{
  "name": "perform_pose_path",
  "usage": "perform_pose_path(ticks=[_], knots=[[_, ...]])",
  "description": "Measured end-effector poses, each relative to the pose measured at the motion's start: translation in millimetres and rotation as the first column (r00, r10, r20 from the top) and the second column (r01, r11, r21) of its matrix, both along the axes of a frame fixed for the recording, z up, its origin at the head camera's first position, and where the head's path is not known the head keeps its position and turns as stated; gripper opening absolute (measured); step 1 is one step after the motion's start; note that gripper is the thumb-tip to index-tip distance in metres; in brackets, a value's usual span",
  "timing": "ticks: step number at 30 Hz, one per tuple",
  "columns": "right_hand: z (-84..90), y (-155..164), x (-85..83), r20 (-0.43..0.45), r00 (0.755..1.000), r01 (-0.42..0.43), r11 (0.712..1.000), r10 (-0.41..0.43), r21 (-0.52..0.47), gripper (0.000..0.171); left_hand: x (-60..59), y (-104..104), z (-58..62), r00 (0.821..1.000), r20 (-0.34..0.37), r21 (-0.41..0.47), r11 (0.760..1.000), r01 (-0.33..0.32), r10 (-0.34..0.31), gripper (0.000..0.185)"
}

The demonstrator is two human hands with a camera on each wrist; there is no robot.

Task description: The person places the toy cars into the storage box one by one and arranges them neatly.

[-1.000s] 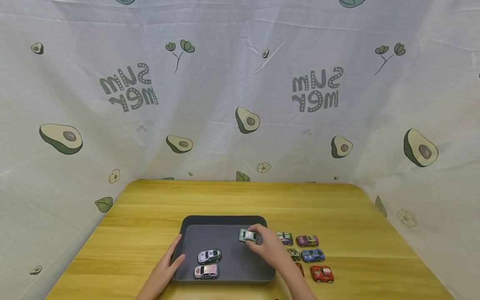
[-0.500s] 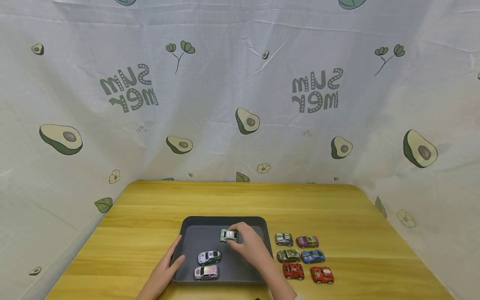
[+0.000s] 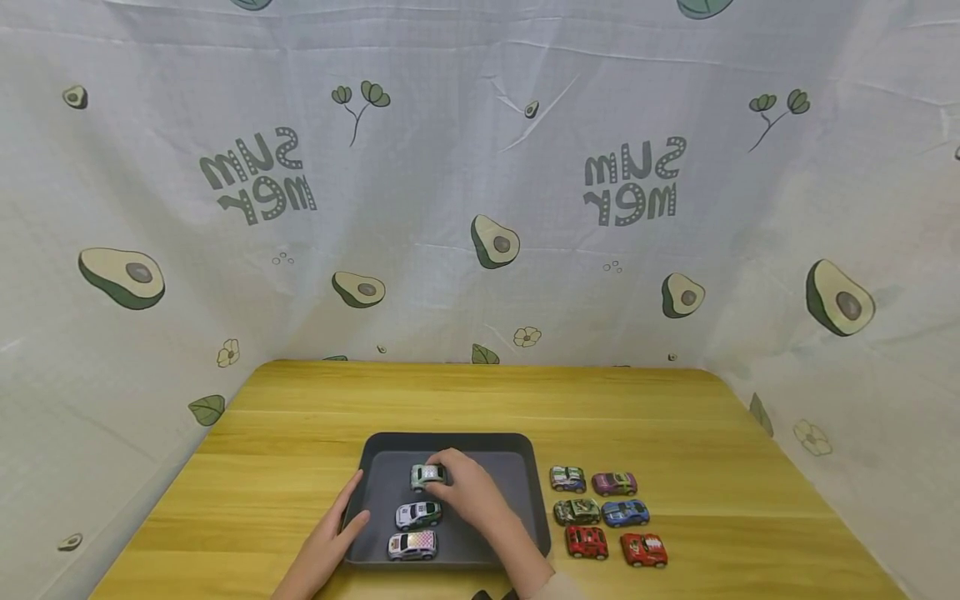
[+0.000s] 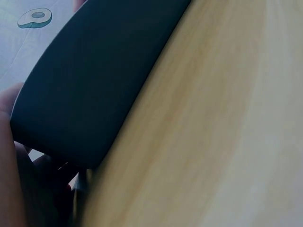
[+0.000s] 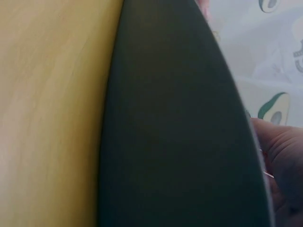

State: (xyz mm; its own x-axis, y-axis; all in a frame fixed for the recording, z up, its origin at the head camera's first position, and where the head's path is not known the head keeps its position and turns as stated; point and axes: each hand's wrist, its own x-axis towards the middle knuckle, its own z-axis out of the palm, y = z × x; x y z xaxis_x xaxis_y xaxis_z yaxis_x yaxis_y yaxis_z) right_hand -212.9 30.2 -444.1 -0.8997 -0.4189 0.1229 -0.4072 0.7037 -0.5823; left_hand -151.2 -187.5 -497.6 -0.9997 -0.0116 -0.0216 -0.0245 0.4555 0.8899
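Head view: a dark grey rectangular plastic tray [image 3: 525,500] sits on a yellow wooden table [image 3: 300,433]. The right hand [image 3: 468,492] has its grip pinched on a small pale green toy car [image 3: 428,476], held low over the tray's far left part, just beyond a white toy car with green and blue markings [image 3: 418,514] and a white toy car with a pink chequered roof [image 3: 412,545], both resting in a column on the tray floor. The held car's long axis runs left to right, parallel to the two below it; which end is the front cannot be told at this size. The left hand [image 3: 330,542] rests on the tray's left rim, fingers fairly straight against the wall, thumb over the edge. To do this placing well, the car is best lowered level, kept parallel to the other two, with all wheels down before the fingers ease off, while the left hand steadies the tray. Six toy cars [image 3: 607,517] stand in two columns on the table right of the tray, against an avocado-print cloth backdrop [image 3: 480,167]. Left wrist view: the tray's outer wall [image 4: 94,85] and table only, with skin at the edge. Right wrist view: the tray's dark surface [image 5: 175,132], table, part of a finger; the car is not visible.
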Motion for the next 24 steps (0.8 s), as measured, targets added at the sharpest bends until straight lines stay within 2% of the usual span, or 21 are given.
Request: perform_pose_path(ticks=[13,24], knots=[[-15.4,-13.9,-3.5,-0.012,1.0,0.0,0.998,0.001,0.063,0.023,-0.7,0.6,1.4,1.0,0.01,-0.009,1.0,0.0,0.0,0.065],[-18.5,-20.2,-6.8,-0.009,1.0,-0.005,0.996,0.006,0.086,0.022,-1.0,1.4,1.3,1.0,0.012,0.003,1.0,0.001,-0.001,0.065]])
